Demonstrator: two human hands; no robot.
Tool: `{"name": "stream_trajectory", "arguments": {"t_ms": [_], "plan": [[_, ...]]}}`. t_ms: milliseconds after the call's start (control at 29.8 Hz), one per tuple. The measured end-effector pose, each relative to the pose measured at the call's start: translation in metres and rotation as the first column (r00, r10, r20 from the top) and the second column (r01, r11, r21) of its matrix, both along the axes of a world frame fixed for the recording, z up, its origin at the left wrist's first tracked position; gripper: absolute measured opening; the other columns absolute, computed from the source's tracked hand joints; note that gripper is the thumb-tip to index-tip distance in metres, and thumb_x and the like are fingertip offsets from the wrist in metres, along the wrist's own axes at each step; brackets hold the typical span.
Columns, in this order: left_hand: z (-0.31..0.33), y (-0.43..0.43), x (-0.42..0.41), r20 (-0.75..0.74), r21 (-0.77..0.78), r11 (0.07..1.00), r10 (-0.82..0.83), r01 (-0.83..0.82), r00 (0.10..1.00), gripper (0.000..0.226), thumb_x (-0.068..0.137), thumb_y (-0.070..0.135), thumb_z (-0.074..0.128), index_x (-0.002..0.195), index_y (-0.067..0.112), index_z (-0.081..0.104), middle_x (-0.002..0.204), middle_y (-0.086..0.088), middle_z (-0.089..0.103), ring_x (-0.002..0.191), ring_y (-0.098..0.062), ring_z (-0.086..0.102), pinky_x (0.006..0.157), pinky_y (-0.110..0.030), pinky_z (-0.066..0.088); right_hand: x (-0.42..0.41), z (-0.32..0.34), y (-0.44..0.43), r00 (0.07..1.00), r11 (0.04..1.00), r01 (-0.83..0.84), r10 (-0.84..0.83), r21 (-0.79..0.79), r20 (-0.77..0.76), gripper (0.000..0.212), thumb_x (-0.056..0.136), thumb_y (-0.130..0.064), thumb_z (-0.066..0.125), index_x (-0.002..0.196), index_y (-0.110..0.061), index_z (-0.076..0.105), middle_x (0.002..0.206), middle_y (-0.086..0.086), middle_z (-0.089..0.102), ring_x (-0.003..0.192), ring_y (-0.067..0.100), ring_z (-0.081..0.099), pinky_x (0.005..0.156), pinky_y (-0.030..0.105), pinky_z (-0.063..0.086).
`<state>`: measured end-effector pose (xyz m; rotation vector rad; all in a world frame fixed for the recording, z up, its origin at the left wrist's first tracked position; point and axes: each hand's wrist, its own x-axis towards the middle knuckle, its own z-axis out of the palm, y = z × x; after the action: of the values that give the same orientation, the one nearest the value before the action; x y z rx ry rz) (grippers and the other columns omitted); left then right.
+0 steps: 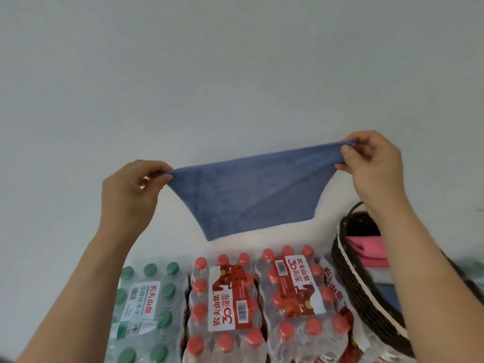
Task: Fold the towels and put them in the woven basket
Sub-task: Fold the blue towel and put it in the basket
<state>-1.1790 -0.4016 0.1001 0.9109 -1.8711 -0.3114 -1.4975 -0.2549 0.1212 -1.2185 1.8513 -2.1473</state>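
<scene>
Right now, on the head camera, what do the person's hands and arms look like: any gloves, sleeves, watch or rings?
Both hands are bare. The left hand and right hand wear no gloves, and no ring shows on the fingers in view. The left forearm and right forearm are uncovered down to the picture's lower edge, with no sleeve, watch, bracelet or marking visible.

Plain pale wall [235, 61], soft even light, shrink-wrapped water-bottle packs [230, 297] below, green-capped and red-capped
</scene>
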Motion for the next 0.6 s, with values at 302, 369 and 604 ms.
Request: {"name": "stream_trajectory", "arguments": {"t_ms": [302,369,604], "plan": [[-0.190,0.094,0.053,0.192,0.352,0.934,-0.131,0.056,0.973,0.062,0.070,-0.010,0.076,0.075,0.050,0.064,0.096,0.030,0.061,0.080,0.006,0.059,0.069,-0.002,0.040,0.040,-0.199,0.115,0.998,0.831,-0.056,0.038,0.553,0.044,0.038,0.084,0.010,0.061,0.081,-0.028,0.063,0.088,-0.001,0.064,0.084,0.002,0.061,0.075,0.011,0.047],[-0.224,0.110,0.063,0.210,0.458,0.888,-0.141,0.030,0.967,0.055,0.066,-0.010,0.080,0.075,0.043,0.068,0.095,0.028,0.060,0.076,0.009,0.059,0.067,0.000,0.039,0.048,-0.232,0.135,0.996,0.766,-0.063,0.003,0.639,0.094,0.036,0.082,0.013,0.062,0.082,-0.023,0.063,0.093,0.004,0.061,0.083,0.000,0.059,0.076,0.013,0.048],[-0.254,0.129,0.073,0.110,0.625,0.781,-0.104,0.013,0.988,0.059,0.069,-0.010,0.077,0.075,0.049,0.069,0.085,0.011,0.067,0.071,0.000,0.062,0.063,-0.005,0.045,0.065,-0.267,0.162,0.838,0.762,-0.238,-0.152,0.602,0.524,0.018,0.087,0.013,0.055,0.087,-0.003,0.063,0.072,0.012,0.072,0.063,0.019,0.069,0.060,0.027,0.056]]}}
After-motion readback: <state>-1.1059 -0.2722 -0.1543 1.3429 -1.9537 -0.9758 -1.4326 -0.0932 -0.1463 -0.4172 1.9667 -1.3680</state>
